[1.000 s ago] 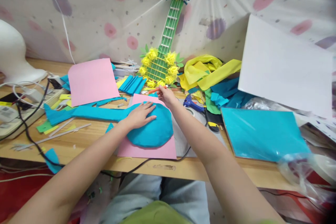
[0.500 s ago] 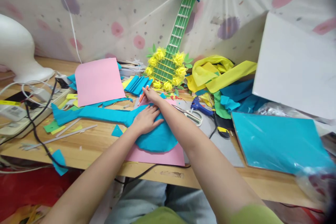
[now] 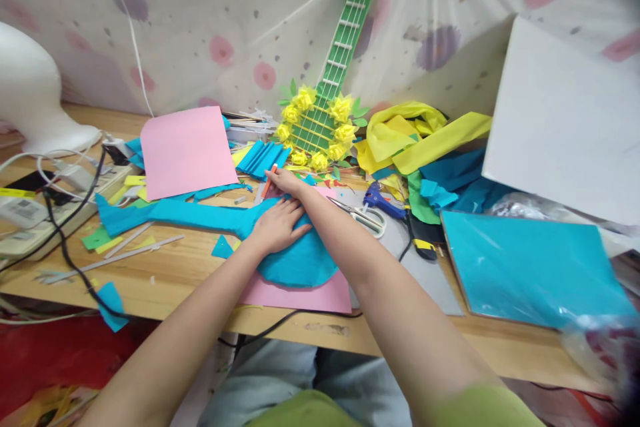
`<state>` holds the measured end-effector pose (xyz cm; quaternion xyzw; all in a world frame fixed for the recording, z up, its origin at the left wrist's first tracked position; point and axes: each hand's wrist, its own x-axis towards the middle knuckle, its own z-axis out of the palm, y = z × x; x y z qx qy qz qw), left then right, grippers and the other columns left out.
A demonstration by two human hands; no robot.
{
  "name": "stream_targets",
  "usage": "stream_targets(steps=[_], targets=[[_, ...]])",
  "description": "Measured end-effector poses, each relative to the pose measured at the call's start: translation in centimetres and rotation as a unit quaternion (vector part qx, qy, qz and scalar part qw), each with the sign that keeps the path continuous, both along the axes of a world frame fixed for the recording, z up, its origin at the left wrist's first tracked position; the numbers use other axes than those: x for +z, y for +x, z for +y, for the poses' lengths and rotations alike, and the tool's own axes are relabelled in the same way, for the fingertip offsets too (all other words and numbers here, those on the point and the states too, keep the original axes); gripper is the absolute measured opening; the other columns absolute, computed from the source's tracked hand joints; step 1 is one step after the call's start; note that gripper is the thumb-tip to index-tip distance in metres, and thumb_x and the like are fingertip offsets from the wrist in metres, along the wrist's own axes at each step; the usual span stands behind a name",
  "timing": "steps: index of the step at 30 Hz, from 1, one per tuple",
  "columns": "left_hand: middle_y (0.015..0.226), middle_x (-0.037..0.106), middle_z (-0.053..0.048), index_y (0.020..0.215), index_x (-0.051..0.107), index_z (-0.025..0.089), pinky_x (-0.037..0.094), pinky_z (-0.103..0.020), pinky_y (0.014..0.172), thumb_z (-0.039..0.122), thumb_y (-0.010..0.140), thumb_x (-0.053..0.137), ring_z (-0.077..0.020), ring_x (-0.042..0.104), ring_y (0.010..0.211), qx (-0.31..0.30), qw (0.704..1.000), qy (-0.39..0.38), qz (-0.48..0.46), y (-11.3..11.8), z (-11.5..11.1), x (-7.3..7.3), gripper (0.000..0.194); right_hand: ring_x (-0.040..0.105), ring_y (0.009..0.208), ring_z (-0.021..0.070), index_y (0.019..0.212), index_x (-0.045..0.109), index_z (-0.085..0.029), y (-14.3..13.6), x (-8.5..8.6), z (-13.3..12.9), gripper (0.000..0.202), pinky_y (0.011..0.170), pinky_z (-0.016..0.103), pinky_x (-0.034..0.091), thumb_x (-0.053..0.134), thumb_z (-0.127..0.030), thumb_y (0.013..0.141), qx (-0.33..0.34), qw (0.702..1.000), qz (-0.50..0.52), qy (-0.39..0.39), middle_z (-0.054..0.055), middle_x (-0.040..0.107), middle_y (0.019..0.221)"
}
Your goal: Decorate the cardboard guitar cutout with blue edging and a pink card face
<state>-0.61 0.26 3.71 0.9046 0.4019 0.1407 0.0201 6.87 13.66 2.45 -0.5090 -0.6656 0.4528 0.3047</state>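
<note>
Left hand: bare left hand (image 3: pixel 280 223) laid flat, palm down, fingers extended and thumb spread to the right; presses on the body of the blue piece without gripping it.
Right hand: bare right hand (image 3: pixel 285 181) closed in a pinch, fingers bunched round a slim orange pen (image 3: pixel 269 183); the wrist sits just above the left fingertips in view.
Pen: slanted, upper end leaning right, lower end directed toward the person and slightly left; lower end near the far edge of the blue piece, where neck meets body. Contact of the tip: cannot tell.
Blue piece: flat, guitar-shaped form covered in bright blue paper (image 3: pixel 215 218); rounded body under the left palm and right forearm, neck reaching left, well beyond both hands.
Long axis: roughly left to right, near parallel to the front edge of the wooden table (image 3: pixel 150 293); flared head end points left.
Pink sheet: smooth pink paper (image 3: pixel 305 298) beneath the rounded body, showing along its near side.
Right of body: grey-handled metal scissors (image 3: pixel 361 215) and a blue glue gun (image 3: pixel 383 201).
Behind: green paper guitar with yellow paper flowers (image 3: pixel 345 47), leaning on the sheeted wall.
</note>
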Motion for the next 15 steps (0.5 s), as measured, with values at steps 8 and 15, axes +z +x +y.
stream_targets(steps=[8, 15], targets=[[0.138, 0.042, -0.010, 0.132, 0.041, 0.016, 0.021, -0.040, 0.110, 0.052, 0.089, 0.029, -0.0229, 0.035, 0.128, -0.002, 1.000, -0.011, 0.000, -0.1, 0.3, -0.4, 0.058, 0.045, 0.049, 0.0121, 0.051, 0.045, -0.020, 0.1, 0.0, 0.9, 0.034, 0.058, 0.024, 0.041, 0.055, -0.032, 0.081, -0.023, 0.998, -0.044, 0.036, -0.003, 0.044, 0.043], [0.141, 0.038, -0.007, 0.133, 0.041, 0.018, 0.020, -0.039, 0.111, 0.055, 0.088, 0.027, -0.0218, 0.030, 0.132, 0.010, 0.999, -0.031, 0.013, -0.1, 0.2, -0.1, 0.060, 0.048, 0.052, 0.0108, 0.056, 0.052, -0.017, 2.9, 1.4, 0.5, 0.028, 0.060, 0.022, 0.038, 0.054, -0.027, 0.082, -0.040, 0.996, -0.066, 0.050, -0.002, 0.052, 0.049]])
